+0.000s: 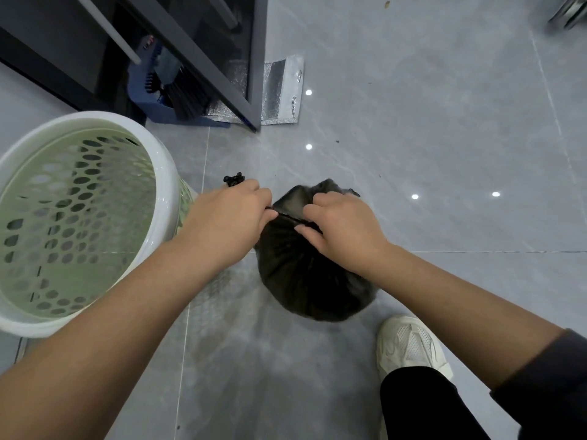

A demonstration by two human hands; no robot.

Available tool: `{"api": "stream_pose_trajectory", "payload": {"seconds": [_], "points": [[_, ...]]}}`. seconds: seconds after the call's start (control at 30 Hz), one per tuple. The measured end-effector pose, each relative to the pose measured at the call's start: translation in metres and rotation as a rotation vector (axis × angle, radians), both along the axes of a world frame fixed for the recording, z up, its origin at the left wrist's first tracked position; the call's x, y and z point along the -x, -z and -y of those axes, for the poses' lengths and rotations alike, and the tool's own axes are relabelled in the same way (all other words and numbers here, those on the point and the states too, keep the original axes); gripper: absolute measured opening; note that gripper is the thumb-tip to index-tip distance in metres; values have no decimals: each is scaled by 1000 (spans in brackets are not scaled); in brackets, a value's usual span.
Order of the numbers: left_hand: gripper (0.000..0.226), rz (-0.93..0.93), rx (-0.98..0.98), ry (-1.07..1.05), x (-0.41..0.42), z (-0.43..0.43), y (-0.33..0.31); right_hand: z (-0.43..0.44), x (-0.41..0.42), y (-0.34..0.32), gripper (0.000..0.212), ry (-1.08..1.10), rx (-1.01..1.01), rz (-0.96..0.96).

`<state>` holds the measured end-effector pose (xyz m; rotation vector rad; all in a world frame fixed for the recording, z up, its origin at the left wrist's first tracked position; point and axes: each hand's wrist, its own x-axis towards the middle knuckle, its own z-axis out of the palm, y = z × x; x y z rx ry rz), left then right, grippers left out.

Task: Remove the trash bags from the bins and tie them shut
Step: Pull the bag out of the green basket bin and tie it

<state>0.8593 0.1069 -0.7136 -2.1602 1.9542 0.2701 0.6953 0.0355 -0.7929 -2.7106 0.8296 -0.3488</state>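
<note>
A full black trash bag [305,281] sits on the grey tiled floor in the middle of the view. My left hand [228,217] grips one twisted end of the bag's mouth, and a black tip of that end [234,179] sticks out beyond the fist. My right hand [340,223] grips the other end, just above the bag. A taut black strand runs between the two hands. To the left stands a round bin [165,192], white-rimmed with a pale green perforated wall, and no bag is inside it.
A dark cabinet frame [222,74] stands at the back, with a blue dustpan and black brush [171,90] beneath it and a silver foil sheet [281,90] beside it. My white shoe [409,344] rests near the bag at the lower right.
</note>
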Motion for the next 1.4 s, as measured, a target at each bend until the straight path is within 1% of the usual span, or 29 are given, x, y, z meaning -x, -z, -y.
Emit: {"api": "stream_pose_trajectory", "payload": {"seconds": [0.13, 0.23, 0.3, 0.37, 0.43, 0.57, 0.63, 0.77, 0.83, 0.9, 1.03, 1.13, 1.2, 1.23, 1.3, 1.37, 1.4], "points": [[32, 18, -18, 40, -4, -3, 1, 3, 3, 1, 27, -29, 11, -68], [34, -13, -64, -36, -5, -3, -2, 5, 4, -5, 26, -13, -58, -65], [34, -6, -77, -53, -4, -3, -3, 3, 4, -8, 21, 19, -88, -69], [31, -17, -66, -57, -4, -2, -3, 0, 2, -7, 16, 47, -70, -72], [29, -38, -68, -63, -5, -2, -3, -4, 0, -5, 16, 63, -39, -87], [27, -83, -78, -64, -10, -3, -4, -4, -3, 1, 18, 41, 28, -5], [28, -83, -90, -51, -11, -4, -3, -1, -3, 1, 18, -41, -61, 25], [28, -59, -106, -60, -13, -6, -3, 4, 0, -3, 22, -132, -396, 49], [26, -48, -85, -64, -13, -6, -3, 4, 1, -4, 17, -162, -462, 60], [26, -43, -62, -66, -12, -6, -3, 5, 3, -3, 13, -160, -438, 34], [27, -49, -49, -62, -8, -6, -4, 4, 0, -5, 14, -36, -265, -21], [26, -46, -43, -57, -7, -5, -4, -3, -3, -10, 12, 14, -199, -27], [26, -49, -39, -52, -9, -5, -4, -5, -5, -12, 18, 27, -196, -32], [26, -53, -39, -53, -10, -5, -4, -5, -6, -12, 17, 25, -203, -29], [26, -60, -45, -62, -13, -5, -4, -4, -5, -13, 14, 17, -268, -30], [25, -66, -50, -61, -16, -7, -3, -1, -4, -12, 18, 15, -322, -66], [24, -65, -50, -54, -17, -8, -2, 1, -3, -10, 19, 13, -295, -87]]}}
